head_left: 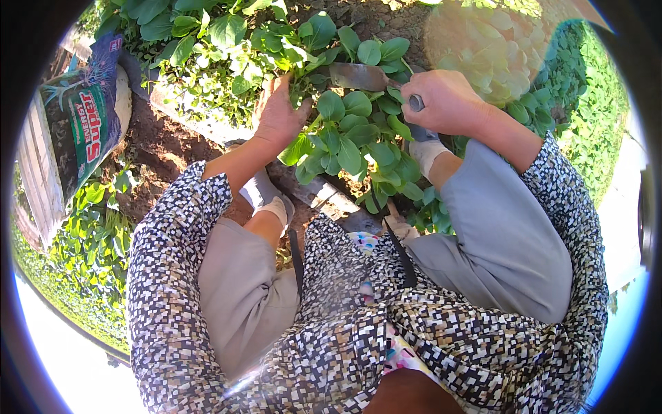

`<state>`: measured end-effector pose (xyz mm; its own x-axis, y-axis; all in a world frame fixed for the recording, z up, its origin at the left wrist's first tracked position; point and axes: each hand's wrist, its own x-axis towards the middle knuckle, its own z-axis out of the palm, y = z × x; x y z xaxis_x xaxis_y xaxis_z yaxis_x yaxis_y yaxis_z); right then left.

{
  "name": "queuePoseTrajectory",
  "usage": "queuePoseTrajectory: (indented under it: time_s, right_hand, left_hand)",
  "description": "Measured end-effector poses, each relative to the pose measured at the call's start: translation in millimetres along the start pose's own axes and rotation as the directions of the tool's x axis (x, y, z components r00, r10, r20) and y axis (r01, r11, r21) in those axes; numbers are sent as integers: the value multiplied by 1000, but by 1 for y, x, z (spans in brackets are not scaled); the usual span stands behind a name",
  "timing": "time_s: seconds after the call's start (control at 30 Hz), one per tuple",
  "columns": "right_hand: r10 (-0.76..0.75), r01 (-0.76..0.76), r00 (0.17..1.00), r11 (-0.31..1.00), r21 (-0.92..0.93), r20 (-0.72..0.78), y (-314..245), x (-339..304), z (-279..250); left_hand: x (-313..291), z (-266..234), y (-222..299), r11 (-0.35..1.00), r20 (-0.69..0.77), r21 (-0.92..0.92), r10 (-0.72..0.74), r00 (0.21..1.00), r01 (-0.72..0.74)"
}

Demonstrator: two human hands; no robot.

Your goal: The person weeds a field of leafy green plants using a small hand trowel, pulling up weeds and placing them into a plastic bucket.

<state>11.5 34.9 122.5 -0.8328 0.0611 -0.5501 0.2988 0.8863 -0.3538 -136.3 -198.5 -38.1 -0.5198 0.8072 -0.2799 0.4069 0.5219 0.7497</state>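
Observation:
My right hand (447, 102) is closed round the handle of a hand trowel (357, 77). The trowel's flat metal blade, smeared with soil, points left among the leaves. Opposite its tip, my left hand (277, 119) reaches into small seedlings (219, 96), thumb and fingers apart. Leaves partly cover those fingertips, and I see nothing held there. Between and below both hands grows a clump of round-leaved leafy greens (353, 131). More broad-leaved plants (227, 31) stand beyond my left hand.
Bare brown soil (155, 148) lies left of my feet. A printed dark sack (86, 114) stands at the far left beside pale boards (43, 162). Pulled greens (483, 52) appear heaped at the upper right. My shoes (261, 190) rest close to the plants.

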Motion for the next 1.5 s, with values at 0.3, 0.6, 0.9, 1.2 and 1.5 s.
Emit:
queuePoseTrajectory:
  time_s: [0.3,0.6,0.9,1.2,1.5]
  right_hand:
    - [75,-77,997,989,130,16,8,21,11]
    - [41,-46,997,995,84,64,5,27,21]
    - [22,-26,998,997,69,52,7,25,17]
    - [-73,72,997,994,82,17,18,13,29]
    - [-150,153,985,988,-36,88,-2,29,40]
  left_hand:
    - [15,1,7,822,-72,313,520,851,-476]
    - [47,9,6,966,250,256,-100,963,34]
    - [48,-1,9,982,248,13,-188,950,191]
    - [10,5,9,993,219,-114,-1,976,27]
    - [34,23,-15,998,306,45,36,951,-52]
